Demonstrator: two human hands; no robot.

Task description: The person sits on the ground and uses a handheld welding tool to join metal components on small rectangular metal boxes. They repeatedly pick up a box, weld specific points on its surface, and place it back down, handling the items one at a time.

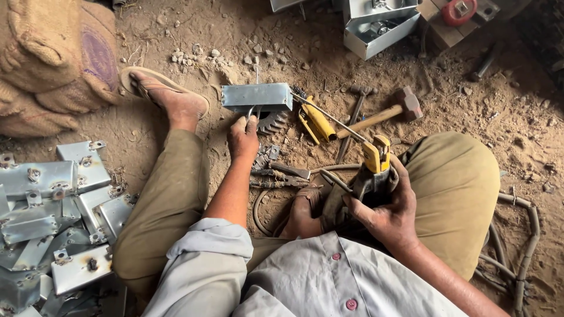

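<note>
Lower right of frame: our right hand (385, 214) is closed around the dark wrapped grip of a yellow-jawed electrode holder (376, 155), its thin welding rod (329, 117) slanting up-left so the tip reaches the box end.

Centre: our left hand (242, 136) pinches a small wire handle (252, 111), fingers curled, apparently to steady it against the grey sheet-metal box (257, 97) lying on the dirt floor (499, 117) just beyond the knees, beside the sandalled foot (167, 94).

Lower left: a heap of similar metal boxes (53, 217), stacked within arm's reach.

Right of centre: a hammer (388, 111) and a yellow tool (317, 122) near the box.

Upper left: a brown burlap sack (53, 53) with a faded round purple stamp.

Top edge: open metal boxes (379, 29); a red round object (459, 10).
</note>
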